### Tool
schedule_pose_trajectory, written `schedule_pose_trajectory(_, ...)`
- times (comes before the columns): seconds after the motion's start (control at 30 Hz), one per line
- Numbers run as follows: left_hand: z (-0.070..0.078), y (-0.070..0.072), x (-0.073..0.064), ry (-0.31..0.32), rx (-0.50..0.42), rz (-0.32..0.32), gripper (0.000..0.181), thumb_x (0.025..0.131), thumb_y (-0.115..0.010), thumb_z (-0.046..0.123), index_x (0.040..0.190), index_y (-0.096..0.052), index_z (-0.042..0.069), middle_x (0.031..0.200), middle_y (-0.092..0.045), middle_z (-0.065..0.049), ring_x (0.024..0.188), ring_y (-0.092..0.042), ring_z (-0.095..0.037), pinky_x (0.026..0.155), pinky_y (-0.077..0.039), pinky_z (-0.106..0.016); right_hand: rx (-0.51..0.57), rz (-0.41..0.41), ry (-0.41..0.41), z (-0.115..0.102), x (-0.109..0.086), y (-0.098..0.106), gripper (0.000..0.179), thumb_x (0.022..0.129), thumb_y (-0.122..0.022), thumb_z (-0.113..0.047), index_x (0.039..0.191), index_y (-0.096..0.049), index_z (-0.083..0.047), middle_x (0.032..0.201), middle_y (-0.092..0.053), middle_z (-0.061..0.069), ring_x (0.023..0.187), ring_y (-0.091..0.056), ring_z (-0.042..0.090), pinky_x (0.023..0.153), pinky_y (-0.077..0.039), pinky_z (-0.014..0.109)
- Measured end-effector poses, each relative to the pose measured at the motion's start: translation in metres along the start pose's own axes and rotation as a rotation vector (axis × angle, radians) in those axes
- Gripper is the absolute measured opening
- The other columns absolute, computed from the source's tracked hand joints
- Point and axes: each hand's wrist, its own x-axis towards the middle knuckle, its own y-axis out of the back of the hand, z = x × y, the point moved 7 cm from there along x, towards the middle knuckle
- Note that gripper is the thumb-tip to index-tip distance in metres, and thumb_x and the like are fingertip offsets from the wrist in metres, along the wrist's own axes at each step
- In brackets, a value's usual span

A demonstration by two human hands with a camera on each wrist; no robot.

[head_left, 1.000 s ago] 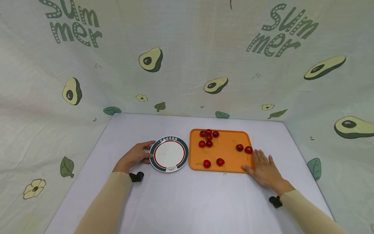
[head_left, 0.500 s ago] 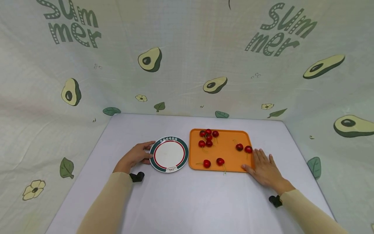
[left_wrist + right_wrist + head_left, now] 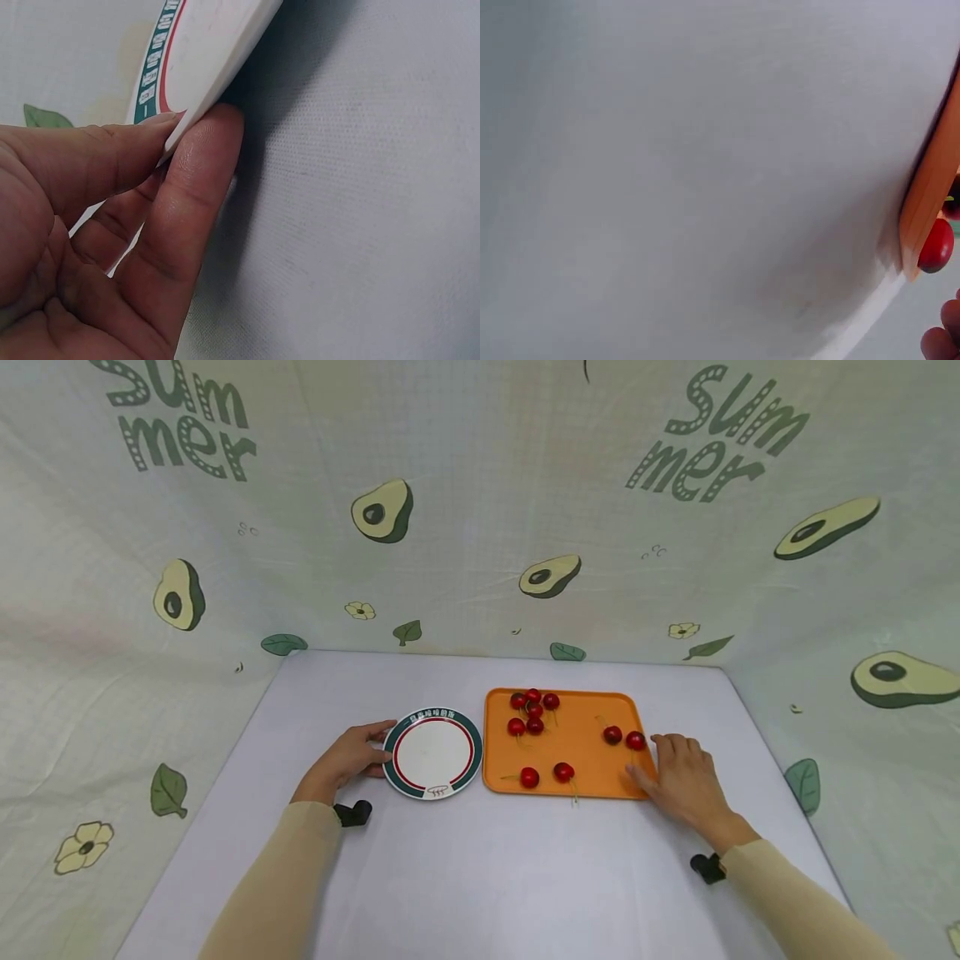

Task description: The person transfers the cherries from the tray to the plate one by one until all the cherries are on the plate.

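Note:
My left hand [image 3: 347,763] pinches the left rim of a round white plate [image 3: 432,753] with a green and red border. In the left wrist view the thumb lies on top of the plate [image 3: 214,52] and a finger is under it. Right of the plate lies an orange tray [image 3: 581,727] holding several red cherries [image 3: 564,772] with stems. My right hand [image 3: 686,781] is by the tray's right edge, fingers slightly bent, thumb over the rim, gripping nothing visible. Nearest to it is one cherry [image 3: 635,741]. Only fingertips [image 3: 949,319] show in the right wrist view.
Both things lie on a white-covered table [image 3: 480,877]. Behind and at both sides hangs a pale cloth [image 3: 465,493] printed with avocados, leaves and lettering. A black wrist mount [image 3: 352,813] sits under the left wrist, another black mount [image 3: 707,867] under the right.
My right hand has gone from lying flat beside the tray to having raised knuckles and bent fingers. The left hand, plate, tray and cherries stay put; the head view shifts slightly.

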Motion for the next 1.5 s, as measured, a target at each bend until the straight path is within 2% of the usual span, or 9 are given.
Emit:
schedule_pose_trajectory(0.2,0.003,0.001,0.002,-0.013,-0.010,0.006,0.072,0.095,-0.073,0.000,0.160,-0.048,0.018,0.145,-0.050,-0.020,0.087,-0.067,-0.020,0.073,-0.063,-0.027,-0.028,0.056,0.049,-0.005,0.011,0.008,0.068,0.090,-0.079,-0.042,0.127,-0.057,0.011,0.115,-0.058,0.031,0.105,-0.051,0.048,0.089,-0.046,0.064)
schedule_pose_trajectory(0.5,-0.001,-0.001,-0.004,-0.019,-0.026,0.009,0.073,0.094,-0.071,-0.002,0.160,-0.046,0.015,0.147,-0.047,-0.023,0.080,-0.067,-0.019,0.070,-0.063,-0.028,-0.054,0.045,0.100,-0.021,0.021,0.010,0.057,0.090,-0.078,-0.039,0.116,-0.060,0.008,0.106,-0.059,0.024,0.098,-0.050,0.041,0.081,-0.045,0.054)
schedule_pose_trajectory(0.7,-0.002,-0.003,-0.007,-0.014,-0.034,0.014,0.072,0.095,-0.070,-0.003,0.161,-0.046,0.015,0.150,-0.046,-0.022,0.081,-0.067,-0.018,0.071,-0.063,-0.029,-0.056,0.050,0.129,-0.042,0.018,0.004,0.052,0.088,-0.079,-0.037,0.112,-0.063,0.006,0.104,-0.060,0.021,0.095,-0.050,0.038,0.079,-0.043,0.050)
schedule_pose_trajectory(0.9,0.000,-0.002,-0.009,-0.006,-0.008,0.021,0.072,0.095,-0.069,-0.003,0.161,-0.046,0.015,0.149,-0.048,-0.022,0.083,-0.066,-0.018,0.071,-0.062,-0.028,-0.016,0.051,0.201,-0.075,0.013,0.002,0.043,0.088,-0.079,-0.033,0.109,-0.065,0.001,0.106,-0.062,0.017,0.099,-0.052,0.036,0.083,-0.046,0.050)
schedule_pose_trajectory(1.13,0.000,-0.003,-0.007,-0.021,-0.022,0.010,0.072,0.095,-0.069,-0.003,0.161,-0.046,0.014,0.149,-0.047,-0.023,0.082,-0.067,-0.017,0.071,-0.063,-0.027,0.008,0.028,0.282,-0.105,0.005,-0.004,0.037,0.088,-0.082,-0.038,0.100,-0.067,-0.006,0.095,-0.059,0.007,0.091,-0.050,0.027,0.079,-0.042,0.042)
schedule_pose_trajectory(1.3,0.000,-0.003,-0.006,-0.021,-0.021,0.008,0.072,0.096,-0.068,-0.003,0.161,-0.045,0.015,0.149,-0.047,-0.023,0.081,-0.067,-0.017,0.071,-0.063,-0.028,-0.020,0.013,0.312,-0.115,-0.002,-0.010,0.034,0.088,-0.081,-0.039,0.091,-0.064,-0.009,0.085,-0.054,0.001,0.084,-0.048,0.024,0.077,-0.041,0.042)
schedule_pose_trajectory(1.5,-0.001,-0.003,-0.007,-0.010,-0.023,0.007,0.072,0.096,-0.068,-0.003,0.162,-0.045,0.016,0.151,-0.047,-0.023,0.081,-0.067,-0.018,0.071,-0.063,-0.028,-0.036,-0.015,0.305,-0.116,-0.005,-0.014,0.033,0.089,-0.079,-0.038,0.086,-0.060,-0.011,0.080,-0.048,-0.001,0.081,-0.045,0.022,0.075,-0.037,0.040)
